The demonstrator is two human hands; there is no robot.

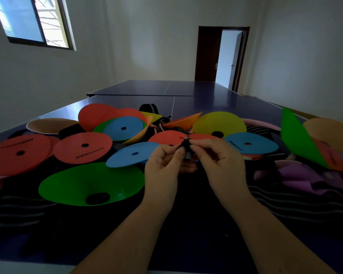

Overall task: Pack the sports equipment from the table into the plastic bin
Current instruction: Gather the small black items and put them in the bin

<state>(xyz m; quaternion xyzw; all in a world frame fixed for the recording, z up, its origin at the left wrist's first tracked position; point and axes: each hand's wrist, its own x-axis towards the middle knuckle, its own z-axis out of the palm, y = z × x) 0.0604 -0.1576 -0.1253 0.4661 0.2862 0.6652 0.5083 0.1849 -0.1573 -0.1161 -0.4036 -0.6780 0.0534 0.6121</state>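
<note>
While dark print runs across a red disc cone (83,148) and a blue cone (249,144), it is too blurred to read. The left hand (162,165) and the right hand (220,163) both pinch a small black strap piece (184,148) between thumb and fingertips, one on each side. Its long axis stands near upright in the view, metal clip (185,138) uppermost, above the cones scattered on the blue table (206,103).

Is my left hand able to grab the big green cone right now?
Likely not yet: left hand and right hand both pinch a small black item. Once freed, the green cone lies just beside it.
</note>
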